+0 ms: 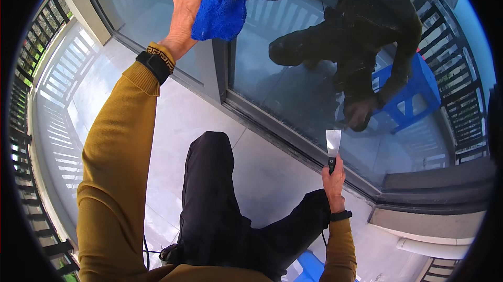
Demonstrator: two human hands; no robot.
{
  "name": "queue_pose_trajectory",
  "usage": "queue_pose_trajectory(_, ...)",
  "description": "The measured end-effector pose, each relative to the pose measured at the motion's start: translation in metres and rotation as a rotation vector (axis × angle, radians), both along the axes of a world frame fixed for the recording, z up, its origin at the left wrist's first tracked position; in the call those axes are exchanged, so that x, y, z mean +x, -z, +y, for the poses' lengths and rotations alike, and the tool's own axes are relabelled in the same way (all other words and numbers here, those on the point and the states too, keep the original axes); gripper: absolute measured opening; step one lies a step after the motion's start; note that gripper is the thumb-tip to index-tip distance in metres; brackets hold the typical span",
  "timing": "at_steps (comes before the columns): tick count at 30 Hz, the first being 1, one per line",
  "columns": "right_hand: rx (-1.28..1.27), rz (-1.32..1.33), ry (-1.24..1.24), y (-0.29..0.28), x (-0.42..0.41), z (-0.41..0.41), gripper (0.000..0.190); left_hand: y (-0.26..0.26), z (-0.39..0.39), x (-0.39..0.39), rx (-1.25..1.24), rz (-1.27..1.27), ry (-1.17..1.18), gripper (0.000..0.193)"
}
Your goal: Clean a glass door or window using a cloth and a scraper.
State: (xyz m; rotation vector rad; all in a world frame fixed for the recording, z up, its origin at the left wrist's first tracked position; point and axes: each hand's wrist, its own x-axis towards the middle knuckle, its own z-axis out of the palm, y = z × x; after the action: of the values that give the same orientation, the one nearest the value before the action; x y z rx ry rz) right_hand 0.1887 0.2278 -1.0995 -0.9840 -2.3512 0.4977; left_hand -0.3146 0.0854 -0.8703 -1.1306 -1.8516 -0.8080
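Observation:
At the top of the view, my left hand point(185, 12) holds a blue microfibre cloth point(221, 5) up by the grey door frame point(217, 65); the thumb is hidden. Bunched fabric hangs to the right of the fingers. Down at the right, my right hand point(334, 181) grips the dark handle of a putty knife point(333, 142). Its flat metal blade points up, in front of the lower part of the glass door pane point(283, 97). I cannot tell whether the blade touches the glass.
My bent legs point(214, 203) are over the pale tiled floor point(196, 109). A door track point(271, 130) runs diagonally below the glass. Part of a blue plastic stool point(312, 266) shows beneath me. Dark railings point(27, 179) border the left side. The pane reflects a person and a stool.

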Motion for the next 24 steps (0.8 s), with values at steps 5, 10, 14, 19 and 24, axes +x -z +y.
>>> queue_pose_trajectory(5, -0.027, -0.212, -0.091, -0.027, 0.048, 0.041, 0.052, 0.003, 0.003, 0.001, 0.01, 0.02, 0.025, 0.109)
queue_pose_trajectory(10, -0.03, -0.224, -0.039, -0.025, 0.085, 0.057, 0.043, 0.005, -0.005, -0.008, -0.111, 0.153, -0.039, 0.101)
queue_pose_trajectory(14, 0.008, -0.179, 0.025, -0.007, 0.105, 0.058, 0.037, -0.002, -0.005, 0.006, 0.022, -0.05, 0.065, 0.08)
queue_pose_trajectory(19, 0.021, -0.091, -0.014, 0.033, 0.08, 0.059, 0.033, 0.02, -0.025, 0.039, -0.046, -0.271, 0.118, 0.071)
queue_pose_trajectory(24, 0.033, -0.073, -0.077, 0.041, -0.021, 0.045, 0.031, 0.046, -0.009, 0.166, 0.249, -1.212, 0.402, 0.044)
